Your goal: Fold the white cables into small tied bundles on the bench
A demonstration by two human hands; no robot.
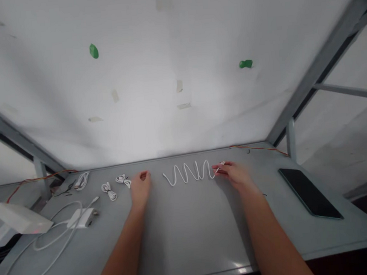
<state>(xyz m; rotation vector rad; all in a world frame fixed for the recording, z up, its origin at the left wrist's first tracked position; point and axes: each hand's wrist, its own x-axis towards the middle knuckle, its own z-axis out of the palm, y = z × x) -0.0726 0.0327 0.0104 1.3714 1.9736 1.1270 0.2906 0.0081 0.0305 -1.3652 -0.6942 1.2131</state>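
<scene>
A white cable (185,173) lies in a zigzag on the grey table (191,231), near its back edge. My right hand (231,174) is at the cable's right end, with thumb and fingers pinched on it. Left of the cable's free left end, my left hand (140,185) rests on the table with its fingers curled together; whether anything is inside them is hidden. Close beside that hand is a tied white cable bundle (123,180), and a second tied bundle (109,191) lies further left.
A looped white cable (82,180), a white charger (82,218) with a long cable, and a white box (21,218) are at the left. A dark tablet (309,193) lies at the right. Behind stands a white panel (152,71) in a metal frame.
</scene>
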